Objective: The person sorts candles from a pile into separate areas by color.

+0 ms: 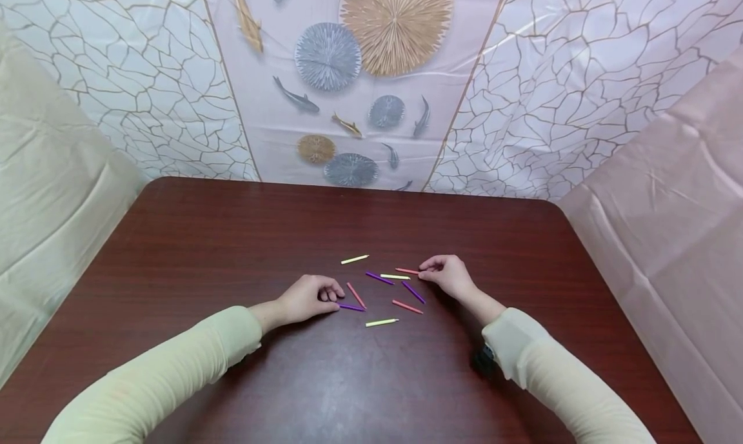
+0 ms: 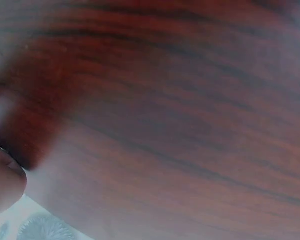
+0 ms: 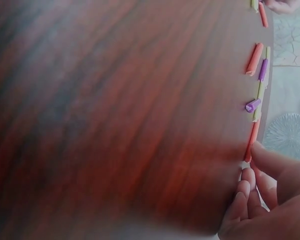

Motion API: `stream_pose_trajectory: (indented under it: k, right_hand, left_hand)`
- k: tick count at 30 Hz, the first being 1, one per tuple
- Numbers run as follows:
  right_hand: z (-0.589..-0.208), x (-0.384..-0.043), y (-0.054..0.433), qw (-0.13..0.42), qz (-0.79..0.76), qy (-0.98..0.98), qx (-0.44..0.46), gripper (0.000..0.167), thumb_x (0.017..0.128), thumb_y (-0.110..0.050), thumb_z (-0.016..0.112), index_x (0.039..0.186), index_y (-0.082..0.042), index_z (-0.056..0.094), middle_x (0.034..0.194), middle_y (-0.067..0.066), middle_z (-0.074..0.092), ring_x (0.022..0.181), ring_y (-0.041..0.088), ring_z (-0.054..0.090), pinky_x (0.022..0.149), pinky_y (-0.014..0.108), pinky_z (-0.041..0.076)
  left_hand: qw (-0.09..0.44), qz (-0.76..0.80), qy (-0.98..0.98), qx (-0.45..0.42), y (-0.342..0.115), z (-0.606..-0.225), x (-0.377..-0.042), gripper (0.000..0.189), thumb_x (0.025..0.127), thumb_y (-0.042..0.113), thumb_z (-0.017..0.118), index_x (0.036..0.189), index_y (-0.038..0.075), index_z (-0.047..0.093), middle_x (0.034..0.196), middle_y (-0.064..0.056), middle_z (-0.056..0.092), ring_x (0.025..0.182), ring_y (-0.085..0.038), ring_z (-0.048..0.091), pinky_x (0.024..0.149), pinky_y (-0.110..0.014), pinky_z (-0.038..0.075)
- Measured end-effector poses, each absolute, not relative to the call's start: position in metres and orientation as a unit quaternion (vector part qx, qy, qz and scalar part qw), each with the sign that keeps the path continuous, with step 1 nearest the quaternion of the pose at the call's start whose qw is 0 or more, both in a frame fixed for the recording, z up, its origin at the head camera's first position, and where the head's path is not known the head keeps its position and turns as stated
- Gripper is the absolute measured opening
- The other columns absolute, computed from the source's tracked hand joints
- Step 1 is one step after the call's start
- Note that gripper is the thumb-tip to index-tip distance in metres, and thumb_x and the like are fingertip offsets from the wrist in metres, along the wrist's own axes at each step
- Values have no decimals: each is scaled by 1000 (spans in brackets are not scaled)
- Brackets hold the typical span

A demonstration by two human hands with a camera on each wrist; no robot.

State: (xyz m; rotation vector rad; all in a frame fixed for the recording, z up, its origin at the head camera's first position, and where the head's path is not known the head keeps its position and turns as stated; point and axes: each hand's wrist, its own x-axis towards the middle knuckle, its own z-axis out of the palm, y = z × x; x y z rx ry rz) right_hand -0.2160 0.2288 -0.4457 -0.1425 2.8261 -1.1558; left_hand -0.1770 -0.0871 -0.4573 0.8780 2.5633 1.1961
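Observation:
Thin coloured sticks, each with a small narrow tip, lie scattered on the brown table (image 1: 232, 237). At the left of the group, my left hand (image 1: 310, 297) pinches the near end of a purple stick (image 1: 353, 308). In the left wrist view only part of that left hand (image 2: 7, 185) shows, at the lower left edge. Across the group, my right hand (image 1: 451, 276) has thumb and finger at the right end of a red stick (image 1: 406, 271). The right wrist view shows the right hand (image 3: 270, 190) pinching that red stick (image 3: 251, 142) by its end.
Between the hands lie a red stick (image 1: 356, 295), two purple sticks, one tilted (image 1: 414, 292), and a yellow stick (image 1: 395, 277). Another yellow stick (image 1: 355, 259) is farther back. Nearer lie a red stick (image 1: 407, 307) and a yellow stick (image 1: 382, 322). Patterned cloth (image 1: 174, 76) hangs behind.

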Motion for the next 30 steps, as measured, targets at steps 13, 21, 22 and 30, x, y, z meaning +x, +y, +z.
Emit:
stream_pose_trajectory:
  k: [13, 21, 22, 30]
  right_hand:
    - [-442, -216, 226, 31, -317, 947, -45, 9, 77, -13, 74, 79, -5, 74, 74, 7, 71, 68, 8, 55, 69, 25, 44]
    - [-442, -217, 226, 26, -311, 949, -51, 9, 76, -15, 75, 78, -6, 74, 75, 7, 72, 73, 13, 59, 71, 27, 45]
    - [-443, -217, 226, 25, -310, 949, -51, 9, 76, -15, 75, 78, -6, 74, 76, 6, 72, 73, 14, 60, 72, 27, 45]
    - [-443, -217, 227, 27, -311, 949, -50, 8, 76, -14, 75, 77, -6, 74, 75, 7, 72, 71, 13, 58, 70, 26, 45]
  left_hand:
    - [67, 381, 864, 322, -88, -457, -177, 4, 79, 10, 71, 82, 8, 70, 73, 2, 65, 66, 3, 51, 63, -15, 45]
    - [59, 371, 863, 338, -89, -456, -179, 2, 82, 10, 68, 81, 10, 70, 73, 3, 63, 65, 4, 47, 61, -14, 43]
    - [58, 371, 863, 338, -89, -457, -179, 3, 82, 9, 68, 81, 11, 70, 73, 3, 64, 64, 4, 47, 61, -15, 42]
    - [62, 398, 864, 303, -91, -449, -184, 4, 82, 10, 69, 83, 7, 71, 70, 1, 65, 61, 2, 45, 59, -16, 41]
